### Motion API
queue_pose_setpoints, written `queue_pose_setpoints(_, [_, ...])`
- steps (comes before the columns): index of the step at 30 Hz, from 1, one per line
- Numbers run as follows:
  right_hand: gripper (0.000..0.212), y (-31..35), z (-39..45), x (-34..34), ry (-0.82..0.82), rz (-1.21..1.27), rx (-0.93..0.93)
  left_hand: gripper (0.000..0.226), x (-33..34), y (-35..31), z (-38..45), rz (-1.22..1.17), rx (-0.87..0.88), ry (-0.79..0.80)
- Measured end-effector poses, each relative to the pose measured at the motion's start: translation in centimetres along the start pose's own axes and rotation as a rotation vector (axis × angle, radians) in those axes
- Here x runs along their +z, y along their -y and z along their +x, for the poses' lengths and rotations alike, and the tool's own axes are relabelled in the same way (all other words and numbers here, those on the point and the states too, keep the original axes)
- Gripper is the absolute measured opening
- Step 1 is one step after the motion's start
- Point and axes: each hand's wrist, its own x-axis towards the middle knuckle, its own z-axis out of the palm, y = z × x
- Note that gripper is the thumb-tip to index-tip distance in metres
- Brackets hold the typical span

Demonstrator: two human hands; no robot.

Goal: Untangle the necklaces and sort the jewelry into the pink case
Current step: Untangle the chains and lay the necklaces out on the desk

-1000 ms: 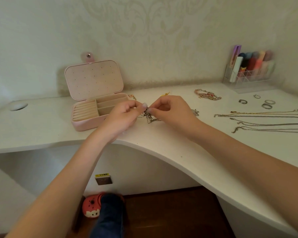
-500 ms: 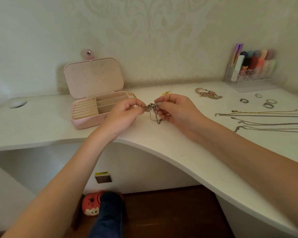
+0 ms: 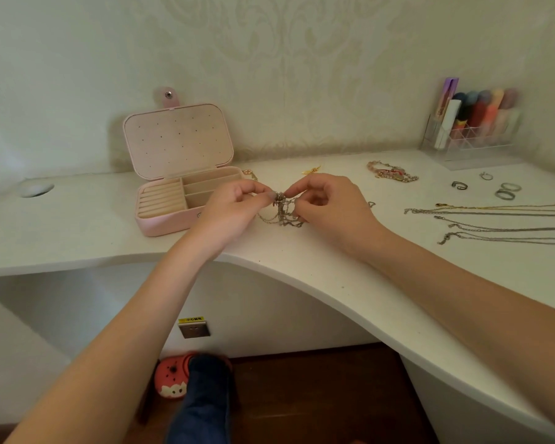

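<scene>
Both hands on the knot, just above the desk!

The left hand point(image 3: 234, 208) and right hand point(image 3: 329, 206) each pinch the tangled necklaces point(image 3: 281, 211) between thumb and fingertips, and loops of silver chain hang between them down to the white desk point(image 3: 77, 232). The pink case point(image 3: 180, 174) sits just left of the left hand, lid up, its compartments showing. Off to the right, straightened chains point(image 3: 500, 222) lie in rows, with rings point(image 3: 507, 190) and a beaded bracelet point(image 3: 393, 173) behind them.

yellow label point(image 3: 191, 319) above wall socket point(image 3: 194, 330), unreadable
</scene>
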Motion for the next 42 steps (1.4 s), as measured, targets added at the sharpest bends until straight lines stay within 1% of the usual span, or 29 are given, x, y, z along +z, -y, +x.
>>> queue_pose_setpoints(3, [0.025, -0.1, 0.1, 0.3, 0.067, -0.011, 0.015, 0.021, -0.1, 0.0, 0.0, 0.008, 0.013, 0.016])
queue_pose_setpoints(6, [0.015, 0.0, 0.4, 0.4, 0.099, 0.012, 0.061, 0.020, -0.1, 0.1, 0.0, 0.025, 0.035, 0.056])
queue_pose_setpoints(11, [0.010, -0.1, 0.4, 0.2, 0.065, 0.030, 0.026, 0.015, 0.0, 0.3, 0.0, 0.044, 0.044, 0.088])
queue_pose_setpoints(15, [0.019, 0.0, 0.8, 0.2, 0.034, 0.178, 0.125, 0.016, 0.4, 0.5, 0.1, 0.147, 0.064, 0.083])
queue_pose_setpoints(18, [0.029, 0.3, 0.8, 0.2, 0.068, 0.250, 0.178, 0.017, 0.6, 0.5, -0.1, 0.245, 0.079, 0.077])
queue_pose_setpoints(20, [0.035, 0.4, 0.8, 0.1, 0.095, 0.286, 0.196, 0.016, 0.7, 0.4, -0.1, 0.263, 0.080, 0.057])
queue_pose_setpoints(25, [0.045, 0.6, 0.9, -0.6, 0.142, 0.488, 0.281, 0.018, 0.5, 0.4, 0.1, 0.241, 0.075, -0.047])
queue_pose_setpoints(32, [0.057, 0.4, 1.0, -2.0, 0.247, 0.726, 0.406, 0.024, 0.2, 0.5, 0.3, -0.029, 0.014, -0.177])
queue_pose_setpoints(37, [0.038, 0.3, 1.0, -2.5, 0.308, 0.682, 0.421, 0.024, 0.0, 0.3, 0.2, -0.144, -0.028, -0.242])
queue_pose_setpoints(41, [0.014, 0.1, 1.0, -2.7, 0.284, 0.553, 0.335, 0.029, 0.0, -0.2, 0.0, -0.271, -0.074, -0.277])
queue_pose_setpoints(42, [0.014, 0.0, 1.0, -2.9, 0.292, 0.494, 0.320, 0.030, 0.0, -0.3, -0.1, -0.286, -0.084, -0.287])
